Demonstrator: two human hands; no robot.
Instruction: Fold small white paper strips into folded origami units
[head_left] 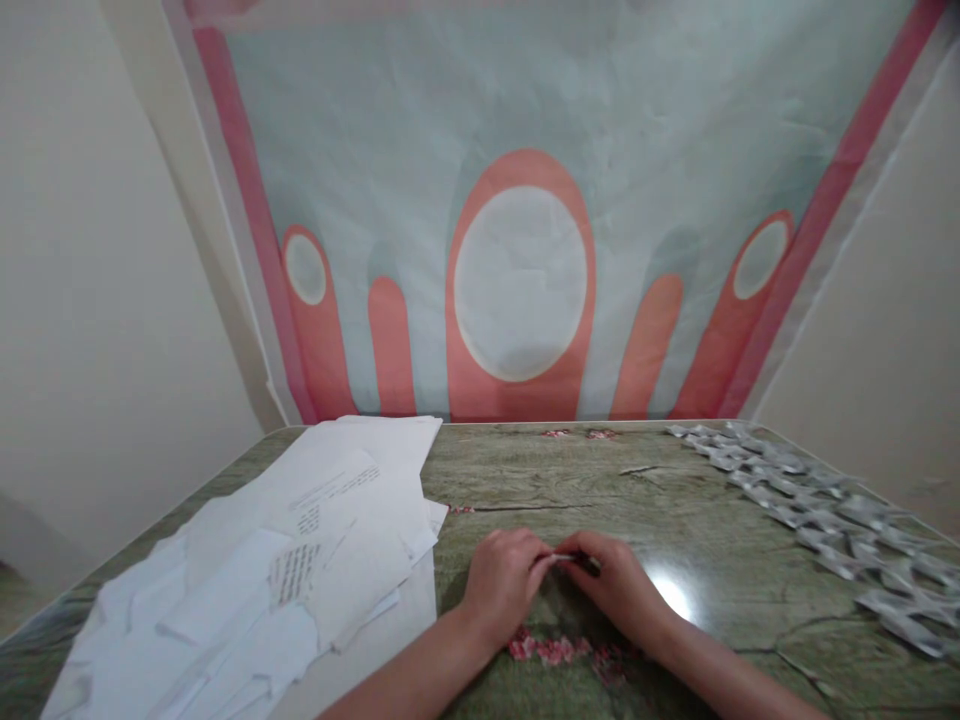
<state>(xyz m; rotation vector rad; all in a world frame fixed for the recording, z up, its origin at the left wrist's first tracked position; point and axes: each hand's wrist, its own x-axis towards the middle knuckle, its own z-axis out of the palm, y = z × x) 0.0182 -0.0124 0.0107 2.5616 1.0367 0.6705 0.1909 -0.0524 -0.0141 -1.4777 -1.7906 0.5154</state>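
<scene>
My left hand (506, 580) and my right hand (611, 580) meet over the middle of the table, fingertips almost touching. Between them is a thin pale paper strip (559, 556), pinched from both sides. Most of the strip is covered by my fingers, so its full shape is hidden. To the left of my hands lies a loose pile of white paper pieces (247, 600), some with printed text. Off to the right, several twisted paper pieces (832, 530) are laid out in rows.
The table (525, 480) has a wood-grain top with printed pink flowers and a bright light reflection near my right hand. Larger white sheets (390, 440) reach toward its far edge. Behind stands a wall hanging (517, 400) with orange arches, between pale walls.
</scene>
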